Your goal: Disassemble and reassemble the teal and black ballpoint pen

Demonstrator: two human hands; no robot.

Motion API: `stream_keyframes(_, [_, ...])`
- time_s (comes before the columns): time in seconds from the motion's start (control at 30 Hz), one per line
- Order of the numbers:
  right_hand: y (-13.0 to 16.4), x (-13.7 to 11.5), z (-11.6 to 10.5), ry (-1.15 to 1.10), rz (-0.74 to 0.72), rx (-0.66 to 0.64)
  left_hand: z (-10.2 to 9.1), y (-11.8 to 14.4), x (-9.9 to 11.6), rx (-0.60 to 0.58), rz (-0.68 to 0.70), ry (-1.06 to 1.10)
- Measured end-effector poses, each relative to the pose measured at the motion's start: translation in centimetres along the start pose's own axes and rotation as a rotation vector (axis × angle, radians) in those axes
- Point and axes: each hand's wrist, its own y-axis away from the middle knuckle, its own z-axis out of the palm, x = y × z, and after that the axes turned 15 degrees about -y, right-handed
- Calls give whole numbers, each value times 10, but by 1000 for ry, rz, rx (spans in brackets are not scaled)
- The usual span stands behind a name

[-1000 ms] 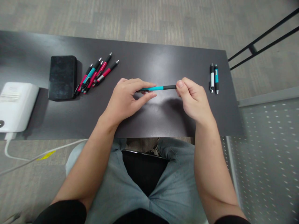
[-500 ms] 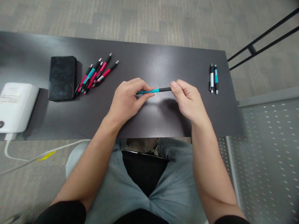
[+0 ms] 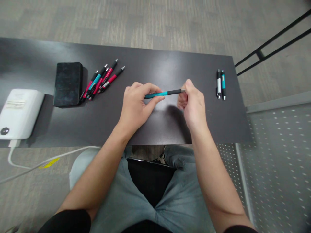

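A turquoise and black pen (image 3: 164,94) lies almost level above the dark table, spanning the gap between my two hands. Thumb and fingers of my left hand (image 3: 138,105) pinch its turquoise barrel. My right hand (image 3: 193,103) has its fingers curled at the silver tip, with the thumb on top; what the fingertips touch is partly hidden. Left of my hands, several red pens (image 3: 110,81) lie in a loose pile with a turquoise pen (image 3: 95,82). At the right end of the table, a white pen (image 3: 219,84) lies side by side with another turquoise pen (image 3: 223,83).
The dark table (image 3: 155,129) carries a black box (image 3: 68,84) and a white device (image 3: 21,113) on the left, its cable (image 3: 65,154) hanging past the front edge. Beyond the right end stand a black metal rail (image 3: 259,54) and a perforated grey panel (image 3: 279,161).
My right hand has turned and its grip has shifted to the pen's tip, baring more of the black grip section and some silver. My left hand still pinches the barrel. The view has shifted slightly.
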Motion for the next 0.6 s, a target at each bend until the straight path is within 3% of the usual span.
stream_keyframes(0.07, [4,-5,0,-101,-44,11,5,-2,5,-66,-106,318])
stream_keyframes(0.17, [8,-5,-6,-53,-131,-134,9,-3,12,-148,-309,748])
stream_keyframes(0.3, [9,8,-12,-104,-239,-263,10,-3,19,-164,-520,1019])
stream_keyframes(0.37, [11,14,-9,-138,-252,-199,12,-3,21,-170,-542,1033])
stream_keyframes(0.5, [11,17,12,-218,-305,53,22,1,27,-186,-502,995])
stream_keyframes(0.6, [6,16,28,-434,-385,229,29,2,32,-263,-457,1001])
